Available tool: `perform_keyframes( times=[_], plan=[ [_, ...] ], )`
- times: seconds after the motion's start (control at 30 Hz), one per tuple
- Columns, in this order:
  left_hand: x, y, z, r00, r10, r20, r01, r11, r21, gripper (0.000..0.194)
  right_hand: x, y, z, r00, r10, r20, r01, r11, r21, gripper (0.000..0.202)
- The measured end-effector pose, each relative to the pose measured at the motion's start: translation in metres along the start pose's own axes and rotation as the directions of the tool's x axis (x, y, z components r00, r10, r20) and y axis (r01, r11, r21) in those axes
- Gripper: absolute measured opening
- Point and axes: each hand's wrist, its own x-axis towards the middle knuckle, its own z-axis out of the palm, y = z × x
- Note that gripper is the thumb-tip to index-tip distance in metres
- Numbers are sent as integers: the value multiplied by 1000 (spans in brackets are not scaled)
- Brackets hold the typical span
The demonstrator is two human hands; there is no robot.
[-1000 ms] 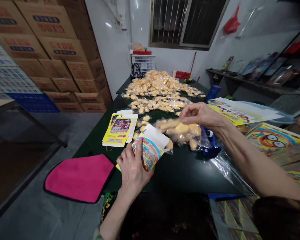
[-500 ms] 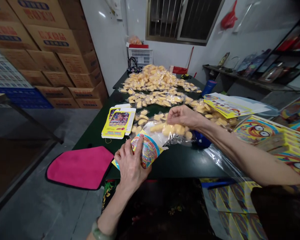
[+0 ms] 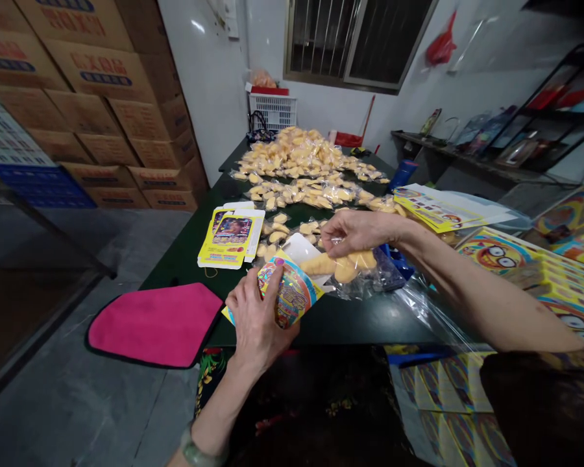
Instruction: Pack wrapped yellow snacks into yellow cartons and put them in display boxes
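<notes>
My left hand (image 3: pixel 260 318) is wrapped round a colourful printed box (image 3: pixel 292 292), tilted, with its white flap up at the open end. My right hand (image 3: pixel 353 232) pinches the upper edge of a clear bag of yellow pieces (image 3: pixel 345 266), whose left end lies at the box's mouth. Beyond the hands, more bagged yellow pieces (image 3: pixel 311 155) are heaped on the dark green table (image 3: pixel 370 324). Flat yellow cartons (image 3: pixel 228 237) lie left of the box.
A pink cloth (image 3: pixel 156 324) hangs at the table's left edge. Yellow printed sheets (image 3: pixel 433 207) and printed boxes (image 3: pixel 501 253) are at the right. Brown cartons (image 3: pixel 97 71) are stacked at the far left. A white basket (image 3: pixel 273 111) stands at the back.
The bag in my right hand has moved slightly down and nearer, its left end against the box's mouth. The box in my left hand has shifted slightly right.
</notes>
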Motion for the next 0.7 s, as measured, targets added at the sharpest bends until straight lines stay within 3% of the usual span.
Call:
perform_keyframes(
  times=[0.13, 0.33, 0.43, 0.57, 0.63, 0.7],
  plan=[
    [0, 1, 2, 996, 70, 57, -71, 997, 11, 81, 6, -11, 4, 994, 76, -76, -77, 997, -20, 4],
    [-3, -8, 2, 992, 94, 82, -91, 995, -50, 84, 15, -15, 6, 997, -76, -13, 77, 997, 19, 8],
    [-3, -9, 1, 996, 79, 37, -74, 990, -124, 83, 19, -10, 12, 998, -63, 21, 62, 997, 55, 7],
    [-2, -7, 2, 1000, 12, 15, -11, 996, -94, 79, 23, -8, 23, 980, 94, -176, -79, 993, 91, 3],
    [-1, -6, 4, 999, 27, 41, -24, 996, -82, 80, 24, -12, 26, 976, 49, -213, -26, 994, 108, 5],
    [-1, -4, 6, 995, 74, 63, -65, 988, -137, 83, 23, -19, 26, 986, -51, -158, 68, 993, 100, 10]
  ],
)
